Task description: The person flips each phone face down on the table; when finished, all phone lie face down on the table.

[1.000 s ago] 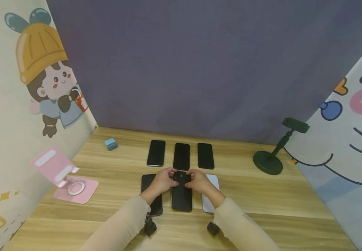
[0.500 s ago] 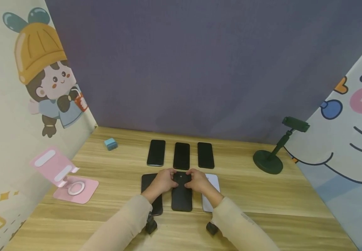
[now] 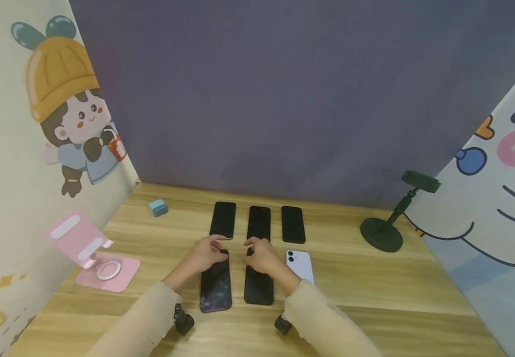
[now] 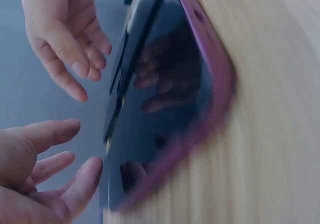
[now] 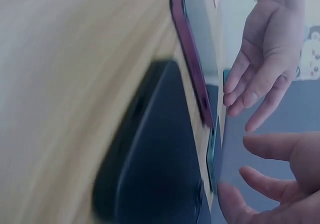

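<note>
Two rows of smartphones lie on a wooden table. My left hand (image 3: 204,255) hovers at the far end of the front-left phone (image 3: 216,292), fingers parted and loosely bent. That phone lies screen up, with a reddish edge (image 4: 220,78) in the left wrist view. My right hand (image 3: 263,255) is over the far part of the middle black phone (image 3: 259,289), which lies back up and is partly hidden by it. Nothing sits between the fingers of either hand. A white phone (image 3: 301,265) with its cameras showing lies right of them, partly behind my right wrist.
Three dark phones form the back row: left (image 3: 223,218), middle (image 3: 259,223) and right (image 3: 293,225). A pink folding stand (image 3: 105,270) is at the left, a small blue block (image 3: 158,207) behind it. At the right stands a dark green stand (image 3: 381,234).
Both hands have left the middle phone's far end, where they were around it. They have moved left, the left hand now at the front-left phone. The white phone's cameras have come into view.
</note>
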Motion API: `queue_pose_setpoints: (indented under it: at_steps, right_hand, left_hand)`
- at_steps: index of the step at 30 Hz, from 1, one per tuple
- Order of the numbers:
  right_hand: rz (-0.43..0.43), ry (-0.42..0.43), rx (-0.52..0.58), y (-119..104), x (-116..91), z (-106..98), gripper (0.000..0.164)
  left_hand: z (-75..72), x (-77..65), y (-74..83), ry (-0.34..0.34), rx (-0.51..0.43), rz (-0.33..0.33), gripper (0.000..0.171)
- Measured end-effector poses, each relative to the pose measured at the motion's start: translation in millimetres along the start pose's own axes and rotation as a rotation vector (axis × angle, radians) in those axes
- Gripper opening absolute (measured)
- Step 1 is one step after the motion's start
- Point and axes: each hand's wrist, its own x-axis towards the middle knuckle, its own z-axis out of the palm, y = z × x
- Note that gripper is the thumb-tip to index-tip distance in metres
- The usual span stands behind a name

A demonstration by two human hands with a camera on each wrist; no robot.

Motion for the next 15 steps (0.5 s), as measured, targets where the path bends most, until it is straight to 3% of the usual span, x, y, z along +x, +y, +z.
queue_pose_setpoints:
  at_steps: [6, 15]
  right_hand:
    - [-0.02, -0.034, 0.053, -15, 9, 25, 0.038]
    - [-0.007, -0.059, 0.063, -27, 14, 42, 0.04]
  left_hand:
    - [-25.0, -17.7, -15.6, 0.025, 0.055, -0.091, 0.037]
    - [-30.8, -27.0, -21.4, -0.017, 0.09, -0.115, 0.034]
